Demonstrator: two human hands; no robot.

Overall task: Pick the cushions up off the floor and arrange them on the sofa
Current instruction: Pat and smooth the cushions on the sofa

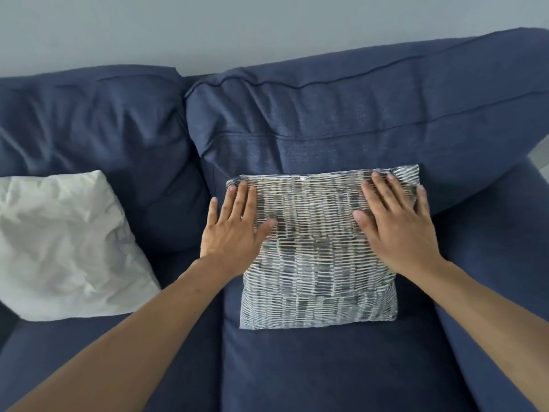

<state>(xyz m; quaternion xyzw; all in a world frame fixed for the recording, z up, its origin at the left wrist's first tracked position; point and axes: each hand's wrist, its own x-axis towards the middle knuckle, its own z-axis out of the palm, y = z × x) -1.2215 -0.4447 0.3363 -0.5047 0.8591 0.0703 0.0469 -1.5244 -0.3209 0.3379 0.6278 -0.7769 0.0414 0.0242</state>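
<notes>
A grey-and-white patterned cushion (318, 263) leans against the right back pillow of the dark blue sofa (326, 367). My left hand (234, 227) lies flat on the cushion's upper left corner, fingers spread. My right hand (398, 224) presses flat on its upper right part, fingers spread too. Neither hand grips anything. A plain white cushion (62, 248) rests on the left seat, tilted against the left back pillow.
The sofa's right armrest (505, 278) rises beside the patterned cushion. A pale grey wall (267, 25) stands behind the sofa. The seat in front of the patterned cushion is bare blue fabric.
</notes>
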